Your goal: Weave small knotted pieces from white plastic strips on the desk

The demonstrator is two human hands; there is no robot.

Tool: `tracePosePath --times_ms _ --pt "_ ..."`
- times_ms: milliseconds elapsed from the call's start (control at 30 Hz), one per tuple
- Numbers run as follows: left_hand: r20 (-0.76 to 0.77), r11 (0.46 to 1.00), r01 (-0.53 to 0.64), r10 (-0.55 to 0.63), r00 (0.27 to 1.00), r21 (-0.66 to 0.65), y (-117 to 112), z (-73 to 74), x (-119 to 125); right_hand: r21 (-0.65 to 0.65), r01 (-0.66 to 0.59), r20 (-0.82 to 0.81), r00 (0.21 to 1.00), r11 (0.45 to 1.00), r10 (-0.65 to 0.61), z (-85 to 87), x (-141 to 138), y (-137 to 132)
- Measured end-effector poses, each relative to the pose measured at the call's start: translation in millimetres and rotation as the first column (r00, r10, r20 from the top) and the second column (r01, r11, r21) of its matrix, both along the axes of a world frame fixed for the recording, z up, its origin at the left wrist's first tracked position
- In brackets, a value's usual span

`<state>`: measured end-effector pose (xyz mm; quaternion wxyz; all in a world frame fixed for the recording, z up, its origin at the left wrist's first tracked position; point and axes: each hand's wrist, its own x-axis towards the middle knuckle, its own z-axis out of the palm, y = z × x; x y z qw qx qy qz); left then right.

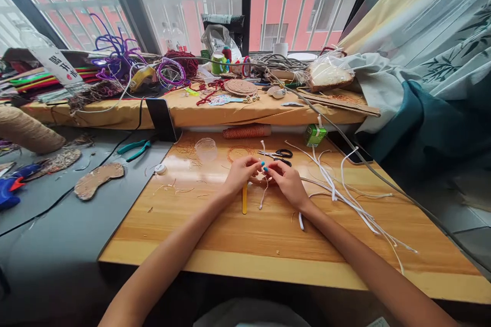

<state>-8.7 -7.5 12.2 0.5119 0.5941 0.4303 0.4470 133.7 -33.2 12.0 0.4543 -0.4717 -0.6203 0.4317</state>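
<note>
My left hand (241, 174) and my right hand (287, 184) meet over the middle of the wooden table, thumbs and fingertips pinched close together. Between them they hold a short white cord (264, 195); one end hangs toward me and another end sticks up beyond the fingers. The exact grip point is partly hidden by the fingertips. Beneath the hands lies something reddish-brown, mostly covered. A flat yellow stick (244, 200) lies beside my left hand. Just beyond my right hand rest black-handled scissors (283, 154), and a thin copper-coloured wire coil (238, 152) lies beyond my left.
Several loose white cords (355, 202) spread over the table's right side, near a green drink carton (315, 135). A clear plastic cup (206, 149) and an orange thread spool (246, 131) stand farther back. Teal pliers (135, 149) lie left. The cluttered shelf (199, 112) borders the back.
</note>
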Motion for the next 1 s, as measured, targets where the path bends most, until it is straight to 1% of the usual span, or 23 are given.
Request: tracePosePath --times_ms 100,200,267,400,533,633,700,767,867,933,1000 --pt "0.053 0.997 0.059 -0.057 0.997 -0.042 1 -1.9 1 -0.025 -0.038 0.012 0.999 0.999 0.038 1.7 2 1" --pt "0.092 0.991 0.123 -0.118 0.989 -0.048 1 -2.8 2 -0.013 -0.047 0.072 0.996 0.999 0.048 4.2 4 1" --pt "0.115 0.989 0.138 -0.132 0.985 -0.052 0 -3.0 2 -0.007 -0.049 0.113 0.992 0.999 0.049 5.4 5 2" --pt "0.112 0.989 0.131 -0.123 0.986 -0.072 -1 -3.3 2 -0.027 -0.067 0.149 0.986 0.997 0.070 6.3 7 3" --pt "0.046 0.992 0.091 -0.087 0.995 -0.086 -1 -4.1 1 -0.116 -0.084 0.114 0.989 0.990 0.097 6.3 9 4" --pt "-0.008 0.993 0.077 -0.078 0.997 -0.087 -2 -5.6 1 -0.196 -0.104 0.072 0.990 0.975 0.121 6.1 10 4" --pt "-0.032 0.992 0.069 -0.072 0.997 -0.102 -2 -6.2 1 -0.235 -0.116 0.074 0.988 0.965 0.137 5.9 11 4" --pt "-0.042 0.990 0.069 -0.074 0.996 -0.126 -2 -5.7 1 -0.234 -0.119 0.133 0.979 0.965 0.153 6.2 13 5" --pt "-0.055 0.984 0.094 -0.103 0.993 -0.154 -4 -1.9 1 -0.195 -0.144 0.234 0.954 0.970 0.189 7.8 15 5" --pt "-0.061 0.977 0.120 -0.132 0.989 -0.176 -5 1.9 1 -0.157 -0.178 0.269 0.939 0.971 0.216 9.3 16 4" --pt "-0.061 0.971 0.150 -0.164 0.985 -0.187 -7 5.4 0 -0.158 -0.188 0.301 0.926 0.969 0.229 10.4 16 3"
